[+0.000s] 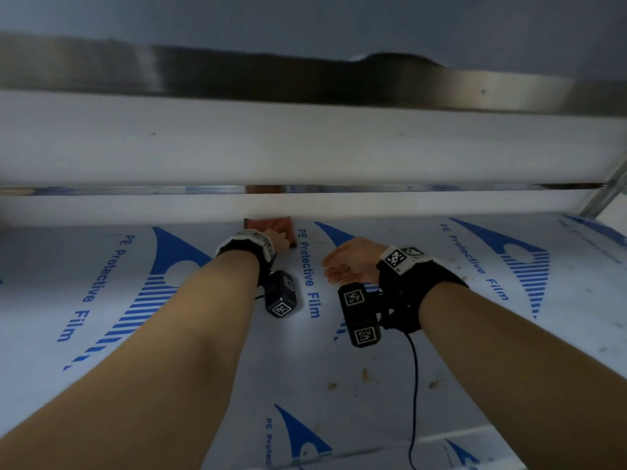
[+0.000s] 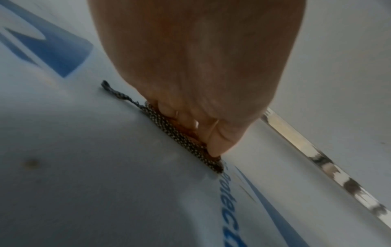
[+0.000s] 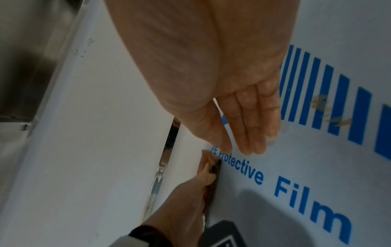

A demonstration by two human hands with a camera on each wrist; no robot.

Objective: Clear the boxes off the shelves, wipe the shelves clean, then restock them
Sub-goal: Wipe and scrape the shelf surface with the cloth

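A person's left hand (image 1: 276, 237) presses a reddish-brown cloth (image 1: 269, 225) flat against the shelf (image 1: 203, 351), fingers spread over it at the shelf's far edge, while the right hand (image 1: 349, 259) hovers just beside it, fingers straight and together, holding nothing. The shelf surface is covered in white film printed in blue with "PE Protective Film" (image 1: 308, 273) and striped sail-shaped logos. The left wrist view shows the cloth's (image 2: 182, 137) dotted weave under the fingertips; the right wrist view shows brown crumbs (image 3: 330, 110) on the blue stripes. No boxes stand on the shelf here.
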